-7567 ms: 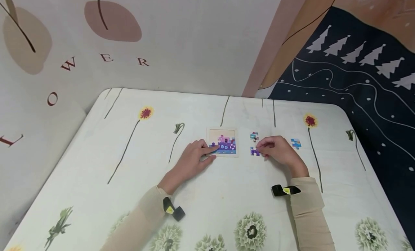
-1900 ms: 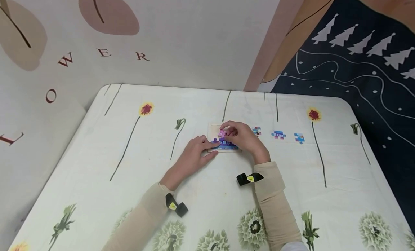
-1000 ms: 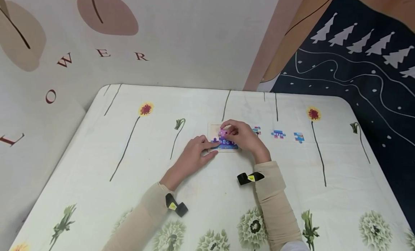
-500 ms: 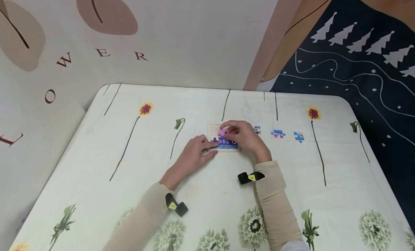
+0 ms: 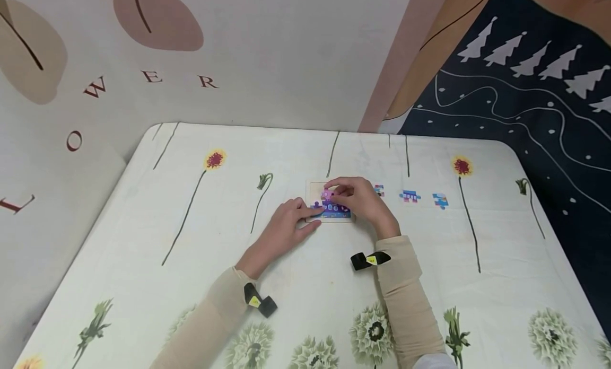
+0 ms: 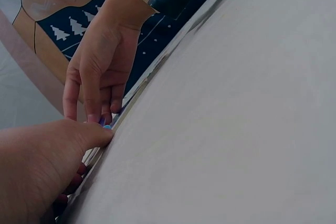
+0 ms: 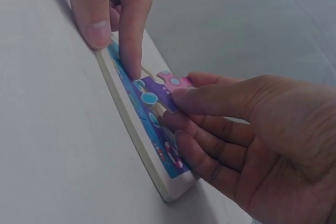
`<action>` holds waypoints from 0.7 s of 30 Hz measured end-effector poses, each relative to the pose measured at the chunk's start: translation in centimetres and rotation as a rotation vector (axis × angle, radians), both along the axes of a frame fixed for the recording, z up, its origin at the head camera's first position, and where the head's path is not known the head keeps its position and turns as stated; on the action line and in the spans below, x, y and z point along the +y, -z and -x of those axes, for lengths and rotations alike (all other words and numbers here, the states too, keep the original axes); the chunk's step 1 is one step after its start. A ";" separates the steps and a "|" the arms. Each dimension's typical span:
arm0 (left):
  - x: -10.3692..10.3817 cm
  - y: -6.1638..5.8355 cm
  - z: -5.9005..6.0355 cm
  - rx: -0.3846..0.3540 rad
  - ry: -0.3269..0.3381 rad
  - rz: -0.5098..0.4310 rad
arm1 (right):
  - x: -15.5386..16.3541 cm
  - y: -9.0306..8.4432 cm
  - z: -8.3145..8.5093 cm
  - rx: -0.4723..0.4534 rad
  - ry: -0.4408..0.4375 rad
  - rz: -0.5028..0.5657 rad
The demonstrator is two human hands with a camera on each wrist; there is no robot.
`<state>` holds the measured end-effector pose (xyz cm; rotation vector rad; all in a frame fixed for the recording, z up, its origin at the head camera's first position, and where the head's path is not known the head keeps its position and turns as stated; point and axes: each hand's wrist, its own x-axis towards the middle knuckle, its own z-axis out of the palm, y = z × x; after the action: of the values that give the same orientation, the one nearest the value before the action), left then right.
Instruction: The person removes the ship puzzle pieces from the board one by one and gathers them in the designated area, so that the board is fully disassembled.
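Observation:
A small wooden puzzle board (image 5: 315, 186) lies near the middle of the table, with a purple and blue ship picture partly filling it. My right hand (image 5: 359, 199) pinches a purple and pink puzzle piece (image 7: 169, 86) between thumb and fingers. In the right wrist view, the piece sits tilted over the board, bare wood showing beside it. My left hand (image 5: 284, 226) has its index finger stretched onto the ship pieces close to the held piece, and its thumb rests on the board's near rim (image 7: 126, 124). In the left wrist view, the board is mostly hidden behind the left thumb.
Right of the board lie loose puzzle pieces: one partly covered by my right hand (image 5: 379, 190), a blue and pink one (image 5: 409, 196) and a blue and orange one (image 5: 440, 201). A flower-print cloth (image 5: 296, 284) covers the table, and a wall stands behind it.
Since the oldest frame, my right hand has moved left from the loose pieces to the board, and the purple piece near it has left the table. Over the last second, both hands barely move.

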<state>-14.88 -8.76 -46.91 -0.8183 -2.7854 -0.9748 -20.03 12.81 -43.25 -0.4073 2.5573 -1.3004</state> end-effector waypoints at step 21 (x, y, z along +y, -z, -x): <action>0.1 0.1 0.1 -0.019 -0.007 0.001 | 0.2 0.1 0.1 -0.036 -0.013 0.057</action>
<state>-14.95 -8.70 -46.98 -0.8027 -2.8029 -0.9851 -20.11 13.01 -43.38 -0.4072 2.4883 -1.3663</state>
